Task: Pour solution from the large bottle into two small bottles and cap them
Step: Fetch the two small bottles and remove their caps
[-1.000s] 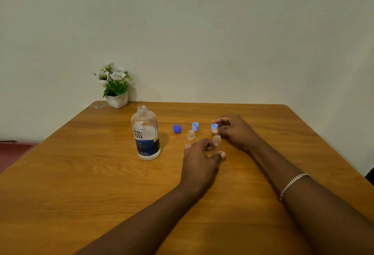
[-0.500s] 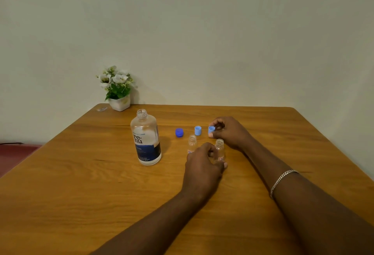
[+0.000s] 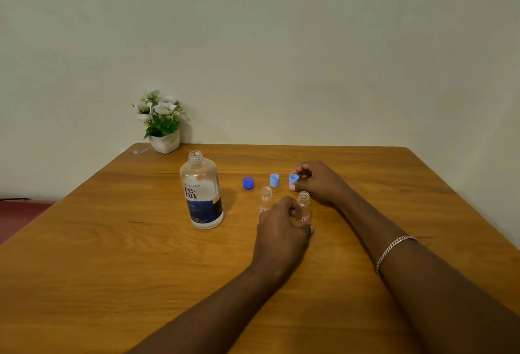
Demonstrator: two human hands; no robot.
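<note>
The large clear bottle [image 3: 202,190] with a dark blue label stands uncapped on the wooden table [image 3: 112,255]. Its dark blue cap [image 3: 248,183] lies to its right. Two small clear bottles stand open near the table's middle. My left hand [image 3: 281,234] grips the right small bottle [image 3: 304,207] around its body; the left small bottle [image 3: 266,199] stands just beside that hand. My right hand [image 3: 318,182] pinches a light blue cap [image 3: 293,178] that sits on the table. A second light blue cap [image 3: 274,180] lies free to its left.
A small white pot with white flowers [image 3: 161,123] stands at the table's far left corner, with a tiny clear item [image 3: 139,151] beside it. A plain wall rises behind the table.
The view has shifted slightly. My left hand stays on the right small bottle, and my right hand stays at the light blue cap.
</note>
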